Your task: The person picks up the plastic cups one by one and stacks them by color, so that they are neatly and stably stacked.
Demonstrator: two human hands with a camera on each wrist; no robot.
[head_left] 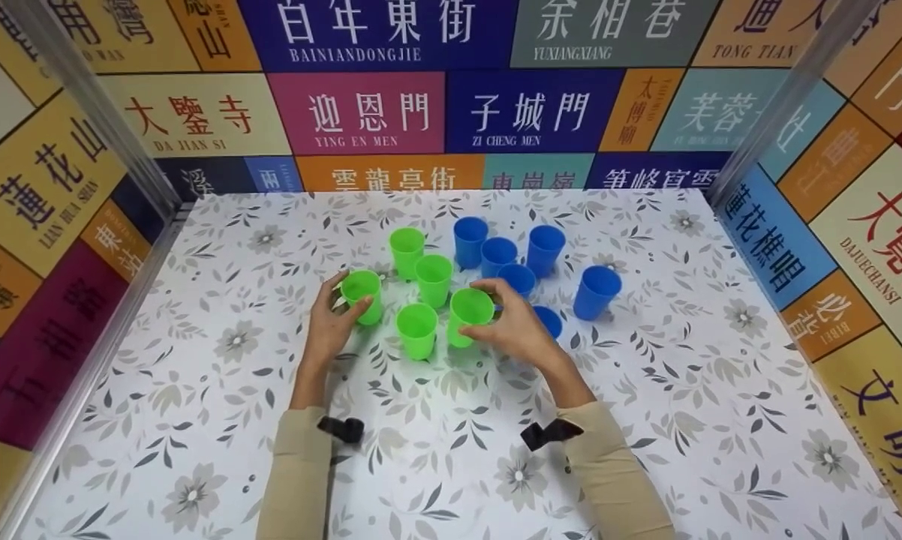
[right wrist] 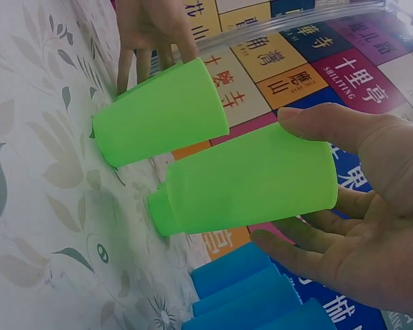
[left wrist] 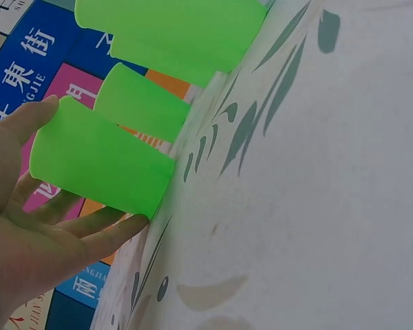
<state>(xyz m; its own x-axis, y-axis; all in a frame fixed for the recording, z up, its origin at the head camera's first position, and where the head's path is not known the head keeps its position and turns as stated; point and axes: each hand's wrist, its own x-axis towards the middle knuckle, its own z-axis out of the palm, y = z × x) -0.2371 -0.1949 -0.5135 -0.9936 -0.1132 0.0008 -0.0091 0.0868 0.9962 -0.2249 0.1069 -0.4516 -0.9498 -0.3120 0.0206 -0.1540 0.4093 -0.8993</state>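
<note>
My left hand (head_left: 329, 324) holds the leftmost green cup (head_left: 364, 298), thumb at its rim and fingers along its far side. In the left wrist view this cup (left wrist: 103, 158) stands upright on the tabletop. Another green cup (head_left: 469, 319) is in my right hand (head_left: 524, 330), between the thumb at its near rim and the fingers behind. The right wrist view shows this cup (right wrist: 255, 180) with a bit of green past its base. Between the hands stands a green cup (head_left: 417, 334), with two more green cups (head_left: 434, 283) (head_left: 407, 251) behind it.
Several blue cups (head_left: 545, 251) stand right of the green ones, some partly hidden by my right hand. One blue cup (head_left: 597, 292) is apart at the far right. The floral tabletop (head_left: 436, 465) is bordered by lettered panels (head_left: 368, 112) at back and sides.
</note>
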